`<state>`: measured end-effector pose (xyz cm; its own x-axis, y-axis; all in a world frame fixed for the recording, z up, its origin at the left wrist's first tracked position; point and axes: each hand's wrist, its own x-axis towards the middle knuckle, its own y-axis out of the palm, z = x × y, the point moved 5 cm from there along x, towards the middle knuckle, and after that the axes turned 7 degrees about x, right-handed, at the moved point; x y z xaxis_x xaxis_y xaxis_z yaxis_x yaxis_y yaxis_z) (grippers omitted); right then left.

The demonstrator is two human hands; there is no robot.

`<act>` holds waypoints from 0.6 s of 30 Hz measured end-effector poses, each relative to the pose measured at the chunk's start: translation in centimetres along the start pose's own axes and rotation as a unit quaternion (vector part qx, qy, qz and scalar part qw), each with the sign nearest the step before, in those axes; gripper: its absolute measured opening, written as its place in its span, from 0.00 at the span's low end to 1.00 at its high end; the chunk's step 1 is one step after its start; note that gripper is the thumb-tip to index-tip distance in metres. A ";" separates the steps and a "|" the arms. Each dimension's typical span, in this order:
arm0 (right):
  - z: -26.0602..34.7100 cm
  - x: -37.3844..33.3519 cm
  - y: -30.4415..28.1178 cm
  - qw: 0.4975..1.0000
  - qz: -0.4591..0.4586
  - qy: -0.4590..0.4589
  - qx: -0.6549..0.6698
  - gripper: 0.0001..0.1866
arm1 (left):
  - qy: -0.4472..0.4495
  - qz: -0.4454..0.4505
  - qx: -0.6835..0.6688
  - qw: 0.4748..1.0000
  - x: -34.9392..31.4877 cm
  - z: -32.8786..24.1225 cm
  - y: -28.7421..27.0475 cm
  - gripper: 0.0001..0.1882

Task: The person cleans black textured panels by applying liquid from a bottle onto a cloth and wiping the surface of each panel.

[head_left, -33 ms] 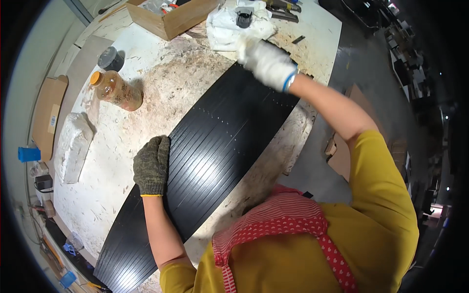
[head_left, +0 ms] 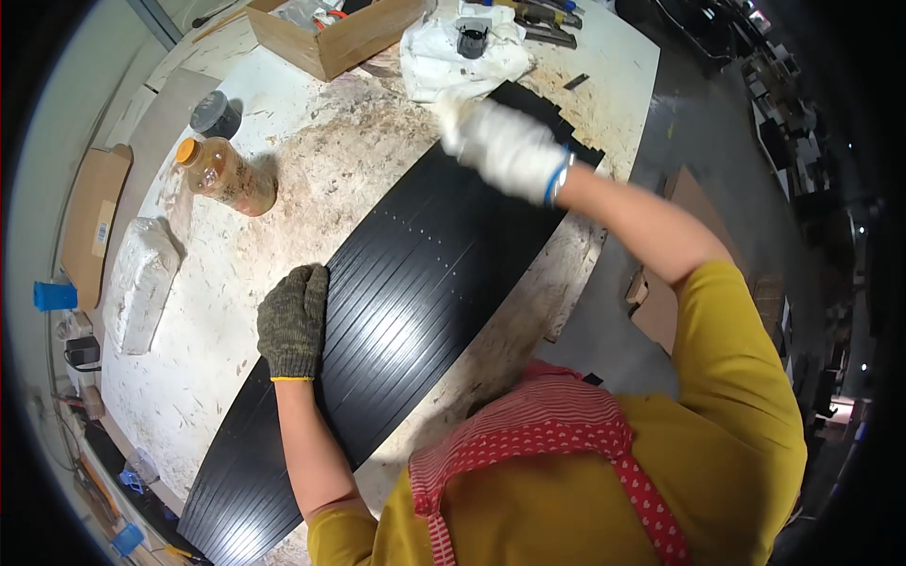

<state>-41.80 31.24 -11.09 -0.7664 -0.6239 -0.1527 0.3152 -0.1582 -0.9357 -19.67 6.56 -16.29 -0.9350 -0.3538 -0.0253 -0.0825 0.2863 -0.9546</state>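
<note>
A long black panel (head_left: 377, 330) of narrow, ridged strips lies slantwise across the white, stained worktable (head_left: 222, 311). Small pale dots run in rows across its middle. On the panel's left edge rests my left hand (head_left: 294, 321) in a dark green knit glove, its fingers together and laid fairly flat. Over the panel's far end is my right hand (head_left: 510, 146) in a white glove with a blue cuff. It is closed and smeared by motion; something pale and yellowish shows at its fingertips, too blurred to name.
Beyond the panel are a white cloth (head_left: 425, 61) with a black cup (head_left: 473, 38) on it, a cardboard box (head_left: 326, 47) and hand tools (head_left: 543, 24). To the left stand an orange-capped bottle (head_left: 226, 177), a dark-lidded jar (head_left: 215, 115) and a white wrapped packet (head_left: 142, 283).
My right hand has shifted a little left and nearer over the panel, uncovering more of its notched far end. My left hand and the panel stay where they were.
</note>
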 end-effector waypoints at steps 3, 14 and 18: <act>-0.2 -0.9 0.9 0.991 -0.074 -0.107 0.015 0.20 | 0.007 0.004 0.005 1.000 -0.3 0.8 0.6 0.22; -0.7 -0.7 0.6 0.994 -0.098 -0.008 0.045 0.19 | -0.008 0.013 0.015 1.000 -1.1 1.0 0.3 0.22; -7.9 3.6 -0.3 0.988 -0.090 0.043 -0.116 0.15 | 0.009 0.023 0.013 1.000 0.3 -0.3 0.2 0.22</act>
<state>-49.01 35.08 -13.88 -0.8466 -0.5323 0.0057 0.0397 -0.0739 -0.9965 -20.04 6.83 -16.42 -0.9434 -0.3252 -0.0643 -0.0303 0.2777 -0.9602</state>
